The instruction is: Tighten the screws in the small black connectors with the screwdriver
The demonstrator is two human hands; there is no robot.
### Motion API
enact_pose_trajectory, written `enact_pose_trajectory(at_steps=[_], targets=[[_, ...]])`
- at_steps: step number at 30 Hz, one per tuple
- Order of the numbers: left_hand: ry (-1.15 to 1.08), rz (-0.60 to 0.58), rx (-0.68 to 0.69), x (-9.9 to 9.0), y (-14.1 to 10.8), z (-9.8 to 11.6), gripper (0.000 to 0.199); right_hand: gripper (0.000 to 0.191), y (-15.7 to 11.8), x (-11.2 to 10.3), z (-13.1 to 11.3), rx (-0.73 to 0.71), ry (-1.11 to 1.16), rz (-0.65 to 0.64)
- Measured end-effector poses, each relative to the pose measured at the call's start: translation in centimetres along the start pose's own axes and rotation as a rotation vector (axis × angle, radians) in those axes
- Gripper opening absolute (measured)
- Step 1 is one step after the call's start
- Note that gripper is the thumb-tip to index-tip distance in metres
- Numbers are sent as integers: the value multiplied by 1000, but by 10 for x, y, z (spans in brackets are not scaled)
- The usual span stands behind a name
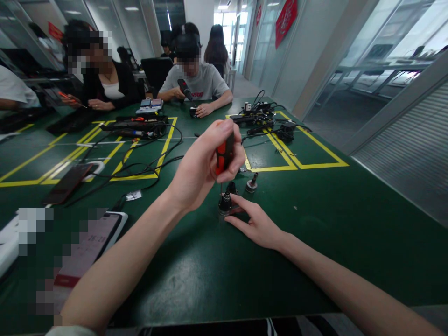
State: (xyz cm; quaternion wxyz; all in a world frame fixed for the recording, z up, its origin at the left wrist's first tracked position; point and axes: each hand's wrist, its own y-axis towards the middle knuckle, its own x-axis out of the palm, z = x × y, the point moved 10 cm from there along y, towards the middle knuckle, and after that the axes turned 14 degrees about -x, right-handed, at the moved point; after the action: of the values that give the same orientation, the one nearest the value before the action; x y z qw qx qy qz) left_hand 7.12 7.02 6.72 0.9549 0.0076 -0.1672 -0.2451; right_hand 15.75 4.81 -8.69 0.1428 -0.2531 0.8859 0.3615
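At the left of the green worktop (pixel 315 210), a dark phone (pixel 70 184) is lying with cables, and a phone in a pale case (pixel 100 238) is resting closer to the near edge. Toward the far edge, a black tray (pixel 140 126) is holding tools, and beyond it, at this edge, a co-worker in a grey shirt (pixel 210 86) is using a dark power tool (pixel 185 88). Over the middle, the left hand (pixel 210 158) is gripping a red and black screwdriver (pixel 224 156), its fingers curling closely around the handle and its shaft pointing down. Below, a black and metal part (pixel 226 204) is standing on the worktop, well in from the near edge; whether the tip is touching it, I cannot tell. From the right side, the right hand (pixel 257 223) is pinching this part between thumb and forefinger. Just beyond, a smaller metal part (pixel 251 183) is standing, and black cables (pixel 262 119) are lying near the far right corner.
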Motion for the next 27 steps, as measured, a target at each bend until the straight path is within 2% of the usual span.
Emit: enact_pose_trajectory(at_steps=[3,5,9,16,22,27], targets=[[8,-29,-12,2,0,0,55,50,0,0,0,-3,6,7],[5,-26,-27,1,1,0,59,50,0,0,0,-4,3,8],[1,-11,-33,0,1,-1,55,51,-1,0,1,-6,-6,5],[-2,-32,-11,2,-2,0,36,51,-1,0,-1,-16,-8,0],[-33,-38,-33,0,0,-1,58,53,-2,-1,1,-19,-11,-1],[-38,-23,-21,-2,2,-1,58,59,-1,2,2,-56,-14,-51]])
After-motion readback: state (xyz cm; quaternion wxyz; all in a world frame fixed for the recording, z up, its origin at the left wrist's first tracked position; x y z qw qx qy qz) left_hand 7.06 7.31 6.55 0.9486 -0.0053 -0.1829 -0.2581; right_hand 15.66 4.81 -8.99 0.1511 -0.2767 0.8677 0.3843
